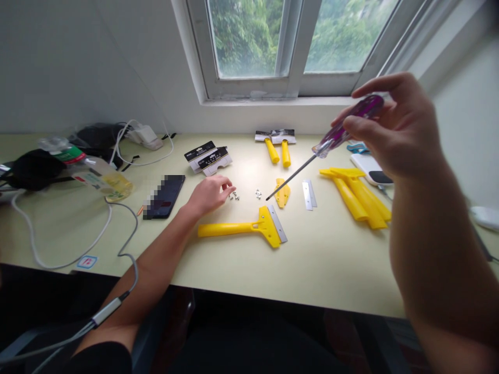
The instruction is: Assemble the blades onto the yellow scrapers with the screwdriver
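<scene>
Right grip [405,122] closed round screwdriver [332,139] handle, raised over worktop [331,275], tip pointing down and left. Left grip [209,195] at small screws [236,198], fingers curled; cannot tell whether it pinches one. Yellow scraper [230,229] lies flat nearer person, handle to left, blade [277,223] along right edge. Small nuts [258,195] between screws and yellow cover plate [282,195]. Loose blades [308,195] just right of plate; yellow handles [350,198] farther right.

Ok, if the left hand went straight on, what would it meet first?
Probably the screws right by the left hand; whether it already touches any is hard to tell.
</scene>
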`<state>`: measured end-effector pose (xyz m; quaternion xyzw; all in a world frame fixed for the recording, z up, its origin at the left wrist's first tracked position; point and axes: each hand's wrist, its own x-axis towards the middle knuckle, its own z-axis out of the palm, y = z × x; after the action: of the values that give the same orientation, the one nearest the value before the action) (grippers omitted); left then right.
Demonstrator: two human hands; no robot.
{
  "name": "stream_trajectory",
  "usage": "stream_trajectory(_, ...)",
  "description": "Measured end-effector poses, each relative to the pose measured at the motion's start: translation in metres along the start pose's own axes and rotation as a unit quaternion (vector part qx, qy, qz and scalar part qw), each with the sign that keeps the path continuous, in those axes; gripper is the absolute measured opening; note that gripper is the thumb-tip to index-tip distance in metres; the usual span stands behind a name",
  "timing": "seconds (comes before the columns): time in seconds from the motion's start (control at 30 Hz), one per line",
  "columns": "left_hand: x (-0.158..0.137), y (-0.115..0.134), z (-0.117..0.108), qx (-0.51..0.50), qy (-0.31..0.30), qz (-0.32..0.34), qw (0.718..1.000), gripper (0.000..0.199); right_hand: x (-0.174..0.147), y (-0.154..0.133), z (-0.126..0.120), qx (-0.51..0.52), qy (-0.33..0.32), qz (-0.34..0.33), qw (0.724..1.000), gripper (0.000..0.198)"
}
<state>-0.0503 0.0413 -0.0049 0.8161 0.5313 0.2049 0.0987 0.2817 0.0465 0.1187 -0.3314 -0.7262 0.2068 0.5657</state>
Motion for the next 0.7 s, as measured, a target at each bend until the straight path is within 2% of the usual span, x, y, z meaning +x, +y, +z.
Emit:
stream_trajectory(0.07,-0.006,0.017,-0.003,-0.028,-0.031,0.062,0.997,0.029,0.0,-0.003,0.0,-0.001,0.001,-0.004,1.0,0.033)
stream_trajectory(0.13,-0.014,0.035,-0.004,-0.049,-0.114,0.13,0.984,0.038,-0.001,-0.006,0.0,-0.006,0.006,-0.013,1.0,0.031)
stream_trajectory(0.23,-0.023,0.05,-0.001,-0.033,-0.214,0.178,0.96,0.057,-0.002,-0.011,0.002,-0.006,0.02,-0.025,0.999,0.026)
stream_trajectory(0.33,-0.024,0.051,0.003,-0.041,-0.236,0.18,0.954,0.048,-0.004,-0.015,0.005,0.023,0.027,-0.008,0.999,0.023)
stream_trajectory(0.43,-0.021,0.046,0.003,-0.079,-0.213,0.186,0.956,0.036,-0.006,-0.019,0.008,0.031,0.007,0.025,0.999,0.024)
stream_trajectory(0.53,-0.019,0.044,-0.001,-0.121,-0.168,0.2,0.958,0.033,-0.008,-0.022,0.015,-0.093,-0.095,0.07,0.989,0.015)
stream_trajectory(0.6,-0.02,0.046,-0.003,-0.143,-0.133,0.203,0.959,0.032,-0.011,-0.019,0.024,-0.183,-0.212,0.119,0.952,0.011)
stream_trajectory(0.7,-0.021,0.049,-0.004,-0.157,-0.088,0.209,0.961,0.032,-0.016,-0.005,0.043,-0.22,-0.375,0.188,0.881,0.018)
